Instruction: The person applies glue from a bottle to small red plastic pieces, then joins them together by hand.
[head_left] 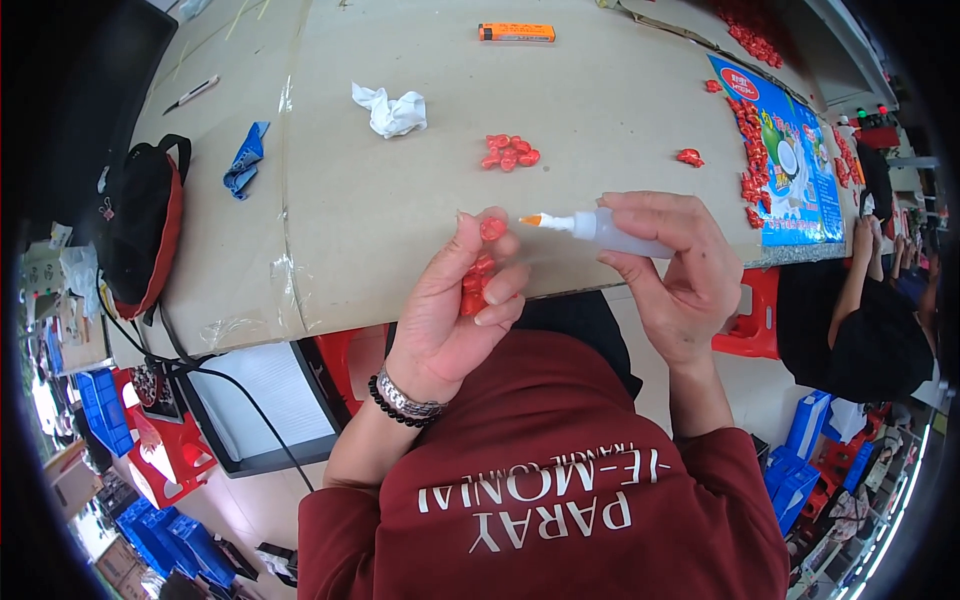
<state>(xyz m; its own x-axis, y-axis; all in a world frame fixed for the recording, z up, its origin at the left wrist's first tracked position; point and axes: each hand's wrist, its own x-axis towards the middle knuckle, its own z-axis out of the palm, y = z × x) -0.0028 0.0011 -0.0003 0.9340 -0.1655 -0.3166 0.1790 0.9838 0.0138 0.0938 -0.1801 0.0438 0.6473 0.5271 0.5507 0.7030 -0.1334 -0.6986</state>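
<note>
My left hand is closed around several small red plastic pieces. Between its thumb and forefinger it pinches one more red piece. A translucent squeeze bottle with a white neck and an orange tip lies sideways in my right hand. Its tip points left, close to the pinched piece, and I cannot tell whether they touch. Just beyond my hands, a small heap of similar red pieces rests on the table.
On the brown-covered table lie a crumpled white tissue, an orange box, a blue wrapper, a pen and a black-red bag. Red pieces line a blue printed sheet. A co-worker sits at right.
</note>
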